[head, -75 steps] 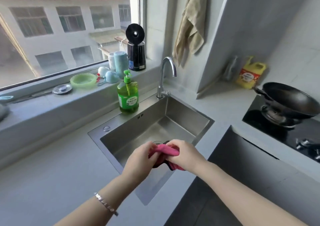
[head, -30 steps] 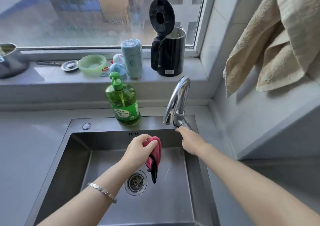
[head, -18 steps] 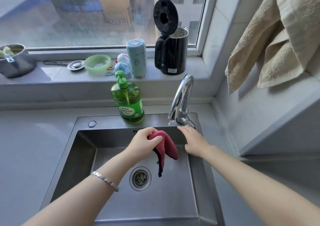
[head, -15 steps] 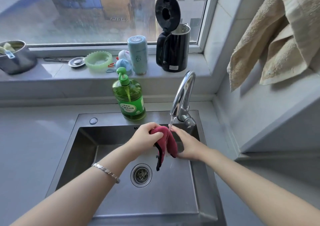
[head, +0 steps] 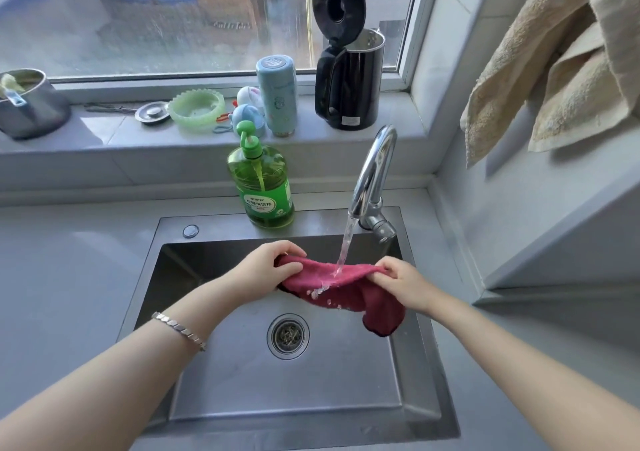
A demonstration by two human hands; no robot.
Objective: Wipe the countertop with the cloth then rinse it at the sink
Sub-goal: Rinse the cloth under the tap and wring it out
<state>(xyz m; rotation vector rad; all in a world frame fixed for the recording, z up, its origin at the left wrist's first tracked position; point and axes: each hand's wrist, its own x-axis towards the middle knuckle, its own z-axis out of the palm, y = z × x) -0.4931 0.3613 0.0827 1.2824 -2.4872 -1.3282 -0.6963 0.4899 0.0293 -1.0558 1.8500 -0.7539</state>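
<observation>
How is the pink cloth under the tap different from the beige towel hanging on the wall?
The pink cloth is wet under running water; the beige towel hangs away from it. The cloth is stretched between the left hand and right hand; nobody holds the towel. The cloth looks smaller. Both are soft fabric.

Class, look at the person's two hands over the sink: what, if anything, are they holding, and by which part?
The pink cloth, stretched under the running tap: left hand grips its left end, right hand its right upper edge.
</observation>
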